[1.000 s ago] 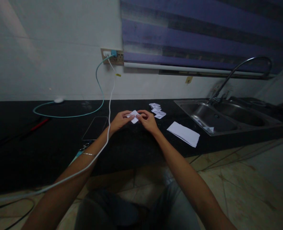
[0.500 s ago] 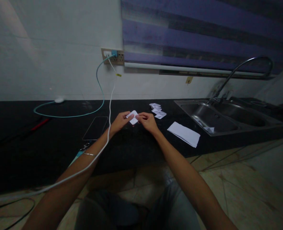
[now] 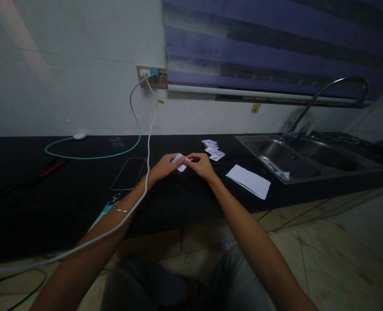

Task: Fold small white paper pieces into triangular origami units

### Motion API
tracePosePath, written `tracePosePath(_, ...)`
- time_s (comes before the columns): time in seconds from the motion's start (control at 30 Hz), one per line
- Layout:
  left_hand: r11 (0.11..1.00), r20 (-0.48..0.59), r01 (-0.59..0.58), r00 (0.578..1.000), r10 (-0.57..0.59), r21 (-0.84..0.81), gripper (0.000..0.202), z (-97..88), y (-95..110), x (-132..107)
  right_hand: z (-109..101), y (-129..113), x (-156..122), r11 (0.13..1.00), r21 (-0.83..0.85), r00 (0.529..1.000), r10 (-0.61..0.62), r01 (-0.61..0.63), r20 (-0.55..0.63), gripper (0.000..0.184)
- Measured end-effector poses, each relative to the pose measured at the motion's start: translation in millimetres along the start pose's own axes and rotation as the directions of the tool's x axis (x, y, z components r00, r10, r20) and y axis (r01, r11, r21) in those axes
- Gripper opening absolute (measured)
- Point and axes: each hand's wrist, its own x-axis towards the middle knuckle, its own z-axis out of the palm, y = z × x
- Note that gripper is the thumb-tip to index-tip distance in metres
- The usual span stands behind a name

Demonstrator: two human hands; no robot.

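Note:
Between my hands is a small folded white paper (image 3: 180, 160), held over the black counter. My left hand (image 3: 164, 167) grips its left side, thumb lying across the top. From the right, my right hand (image 3: 200, 165) pinches the paper's edge between thumb and forefinger. Part of the paper is hidden behind the thumbs. Several folded paper pieces (image 3: 213, 150) lie in a zigzag row just beyond my right hand. A flat stack of white paper (image 3: 249, 181) rests on the counter to the right of it.
A phone (image 3: 129, 173) lies beside my left forearm, with a teal lanyard (image 3: 101, 215) below it. A white cable (image 3: 148, 151) hangs from the wall socket (image 3: 159, 78) across my left arm. On the right is a metal sink (image 3: 288, 162) with scraps of paper.
The paper has changed from a flat diamond facing up to a narrower shape, partly covered. Both thumbs have drawn closer together over it. The other things stay in place.

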Motion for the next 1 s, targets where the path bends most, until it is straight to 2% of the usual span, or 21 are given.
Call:
tracePosePath(0.1,0.998,-0.014,-0.027,1.000,0.028,0.062,0.039,1.9,0.9,0.4,1.5,-0.1,-1.4,0.999,-0.040,1.000,-0.007,0.007,-0.002,0.032)
tracePosePath(0.27,0.985,-0.003,-0.117,0.993,0.118,0.130,0.042,1.5,1.5,1.5,0.8,-2.1,-1.1,1.000,0.007,1.000,0.009,-0.009,-0.002,0.032)
tracePosePath(0.47,0.989,-0.011,-0.028,0.999,0.030,0.145,0.045,1.2,7.1,-1.4,-0.7,-1.1,1.5,0.992,0.112,0.998,0.059,-0.062,0.030,0.029)
tracePosePath(0.77,0.985,0.109,0.008,0.994,-0.027,0.172,0.044,-12.3,-2.9,-3.1,-5.7,5.6,3.2,0.995,0.098,0.999,0.039,-0.036,-0.032,0.026)
tracePosePath(1.0,0.990,0.149,0.006,0.989,-0.028,0.141,0.048,-8.5,8.9,-6.9,-5.7,4.6,3.1,0.997,0.055,0.996,0.053,-0.049,-0.065,0.028)
